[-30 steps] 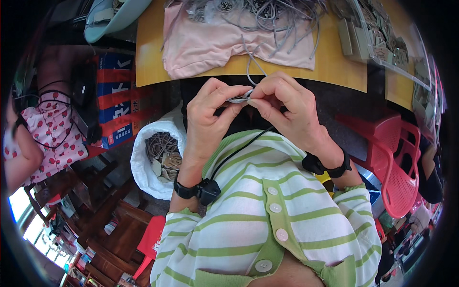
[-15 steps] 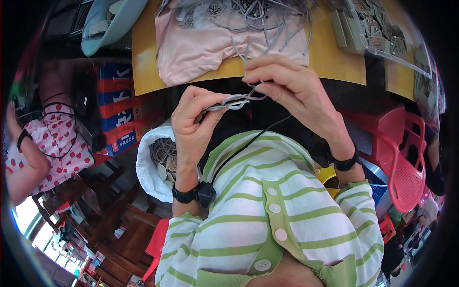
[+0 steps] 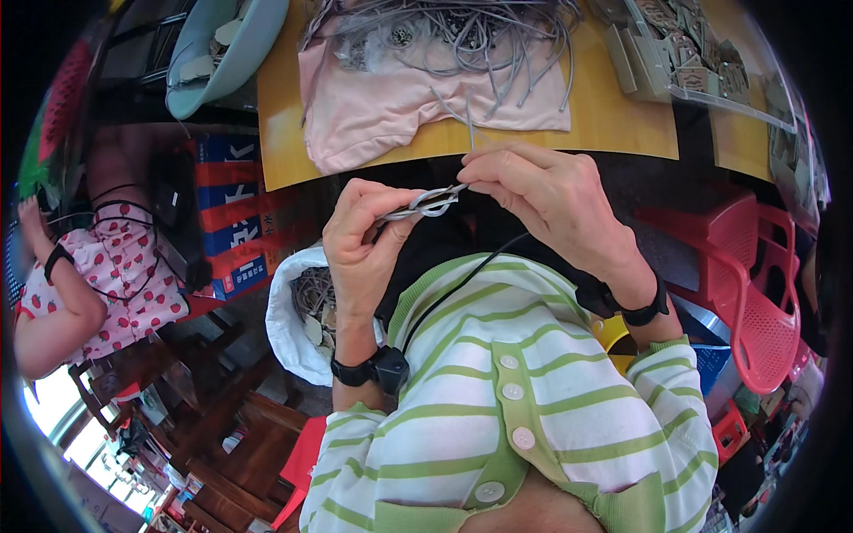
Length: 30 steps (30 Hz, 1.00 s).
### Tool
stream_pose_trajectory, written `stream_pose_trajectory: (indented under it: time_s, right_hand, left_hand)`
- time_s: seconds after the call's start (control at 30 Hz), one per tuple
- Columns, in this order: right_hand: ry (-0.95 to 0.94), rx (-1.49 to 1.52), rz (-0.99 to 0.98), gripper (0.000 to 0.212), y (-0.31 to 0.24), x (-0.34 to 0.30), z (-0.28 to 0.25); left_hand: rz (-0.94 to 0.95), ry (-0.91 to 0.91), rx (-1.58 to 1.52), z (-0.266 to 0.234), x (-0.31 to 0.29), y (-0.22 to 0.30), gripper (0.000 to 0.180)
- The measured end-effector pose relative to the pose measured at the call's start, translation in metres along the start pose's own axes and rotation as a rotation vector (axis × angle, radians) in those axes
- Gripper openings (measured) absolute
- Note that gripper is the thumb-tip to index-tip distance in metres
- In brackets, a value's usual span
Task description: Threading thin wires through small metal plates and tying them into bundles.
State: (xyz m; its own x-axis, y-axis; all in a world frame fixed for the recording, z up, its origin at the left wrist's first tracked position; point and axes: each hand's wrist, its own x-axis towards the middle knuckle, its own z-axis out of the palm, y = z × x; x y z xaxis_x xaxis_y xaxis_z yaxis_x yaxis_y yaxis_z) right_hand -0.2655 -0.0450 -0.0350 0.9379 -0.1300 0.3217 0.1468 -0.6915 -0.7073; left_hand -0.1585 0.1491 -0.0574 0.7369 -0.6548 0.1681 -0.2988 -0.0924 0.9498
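Observation:
My left hand [image 3: 362, 235] pinches a looped bundle of grey cord [image 3: 433, 203], with a small pale flat strip showing among the loops. To its right, my right hand [image 3: 546, 191] has thumb and fingers closed on the cord's end, drawn out from the loops. A loose length of cord rises beyond the right fingers toward the table. Both hands hang in front of my body, just short of the table edge. On a pink cloth [image 3: 355, 124] beyond them lies a tangle of grey cords [image 3: 480, 35], beside clear bags of small metal parts [image 3: 400, 37].
A clear bin of cardboard pieces [image 3: 697, 67] stands at the right of the yellow table [image 3: 622, 120]. A white sack of cord scraps [image 3: 289, 333] is by my left forearm. Red plastic chairs [image 3: 755, 293] are at right; another person [image 3: 80, 311] sits at left.
My right hand has closed in and pulled the cord, so the wide loop between the hands has shrunk. The left hand keeps its pinch. The whole view has shifted slightly.

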Motion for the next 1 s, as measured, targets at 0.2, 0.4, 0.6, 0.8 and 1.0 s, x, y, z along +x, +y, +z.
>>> stream_pose_trajectory:
  time_s: [0.2, 0.4, 0.6, 0.8, 1.0]
  right_hand:
    - [0.072, -0.073, 0.055, 0.009, -0.007, -0.002, 0.002]
    - [0.048, 0.177, 0.041, 0.008, -0.011, -0.003, 0.003]
    - [-0.143, 0.362, 0.355, 0.009, -0.023, -0.007, 0.000]
    - [-0.054, 0.096, 0.174, 0.008, -0.027, -0.018, -0.008]
    - [0.022, -0.041, 0.151, 0.008, -0.034, -0.034, -0.012]
  left_hand:
    - [0.023, 0.052, 0.011, 0.001, -0.001, 0.005, 0.019]
    - [0.018, 0.059, -0.028, -0.006, -0.007, 0.008, 0.018]
    - [0.172, 0.069, 0.055, -0.007, -0.015, 0.015, 0.019]
    - [0.208, 0.115, 0.119, -0.008, -0.023, 0.024, 0.021]
    - [0.282, 0.193, 0.191, 0.001, -0.030, 0.028, 0.023]
